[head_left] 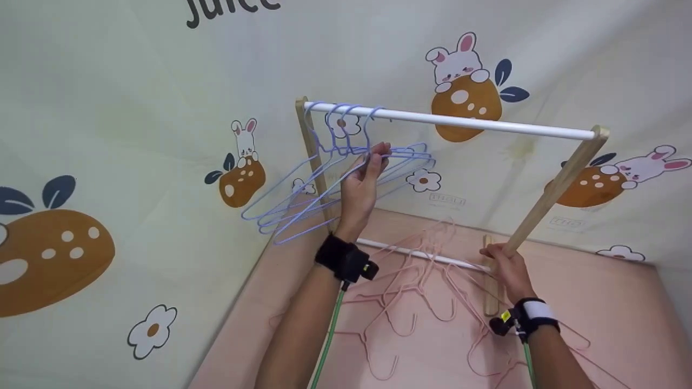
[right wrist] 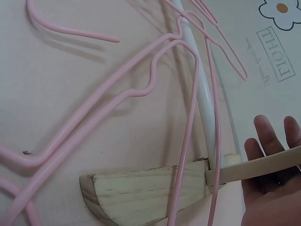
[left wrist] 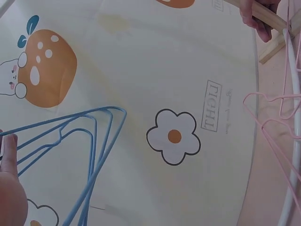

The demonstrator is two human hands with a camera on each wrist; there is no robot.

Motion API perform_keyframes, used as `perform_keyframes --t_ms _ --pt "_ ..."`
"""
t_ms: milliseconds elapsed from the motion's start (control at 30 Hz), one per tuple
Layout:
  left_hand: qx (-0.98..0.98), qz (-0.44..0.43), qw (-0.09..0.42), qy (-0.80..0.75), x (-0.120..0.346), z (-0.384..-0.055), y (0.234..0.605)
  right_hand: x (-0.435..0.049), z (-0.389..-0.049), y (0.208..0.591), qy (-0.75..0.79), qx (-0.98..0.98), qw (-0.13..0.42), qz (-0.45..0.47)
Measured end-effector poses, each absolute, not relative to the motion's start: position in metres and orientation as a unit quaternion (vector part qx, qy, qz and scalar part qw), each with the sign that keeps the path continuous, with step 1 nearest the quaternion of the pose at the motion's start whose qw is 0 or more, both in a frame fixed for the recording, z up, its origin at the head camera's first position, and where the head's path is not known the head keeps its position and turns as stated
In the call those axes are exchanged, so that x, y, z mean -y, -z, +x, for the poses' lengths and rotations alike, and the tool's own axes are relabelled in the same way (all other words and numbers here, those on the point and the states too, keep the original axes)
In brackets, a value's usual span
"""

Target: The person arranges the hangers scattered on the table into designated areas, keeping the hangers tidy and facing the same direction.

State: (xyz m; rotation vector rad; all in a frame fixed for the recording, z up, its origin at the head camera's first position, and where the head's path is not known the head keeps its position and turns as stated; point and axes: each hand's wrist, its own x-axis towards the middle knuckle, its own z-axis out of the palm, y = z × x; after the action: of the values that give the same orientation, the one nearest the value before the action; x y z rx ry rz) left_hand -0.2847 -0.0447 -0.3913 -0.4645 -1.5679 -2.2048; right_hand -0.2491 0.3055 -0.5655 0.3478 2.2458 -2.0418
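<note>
My left hand point(head_left: 362, 186) is pinching a blue hanger point(head_left: 366, 129) toward the left end of the rail point(head_left: 448, 119); my right hand point(head_left: 511, 273) is gripping the post point(head_left: 560, 186), ideally steadying it.

Both hands point(head_left: 361, 186) point(head_left: 511, 272) are extended, the left higher.

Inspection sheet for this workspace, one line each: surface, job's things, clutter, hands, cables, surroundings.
Surface: pink surface, partly covered.
Job's things: blue hangers hang from the white top rail of a rack.
Clutter: pink hangers lie jumbled around and over the lower rail.
Hands: left hand pinches one of the blue hangers below its hook; right hand grips the right post.
Cables: green cables at both wrists.
Surroundings: pale printed backdrop, yellowish stain.
</note>
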Motion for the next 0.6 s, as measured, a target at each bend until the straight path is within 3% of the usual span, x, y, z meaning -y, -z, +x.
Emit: perform_keyframes --t_ms 233,600 --pt "0.600 -0.135 0.207 0.761 0.046 -0.270 0.419 -0.306 -0.248 0.568 0.659 -0.742 0.041 0.116" --pt "0.629 -0.135 0.176 0.745 0.049 -0.234 0.476 -0.304 -0.250 0.575 0.644 -0.755 0.040 0.119"
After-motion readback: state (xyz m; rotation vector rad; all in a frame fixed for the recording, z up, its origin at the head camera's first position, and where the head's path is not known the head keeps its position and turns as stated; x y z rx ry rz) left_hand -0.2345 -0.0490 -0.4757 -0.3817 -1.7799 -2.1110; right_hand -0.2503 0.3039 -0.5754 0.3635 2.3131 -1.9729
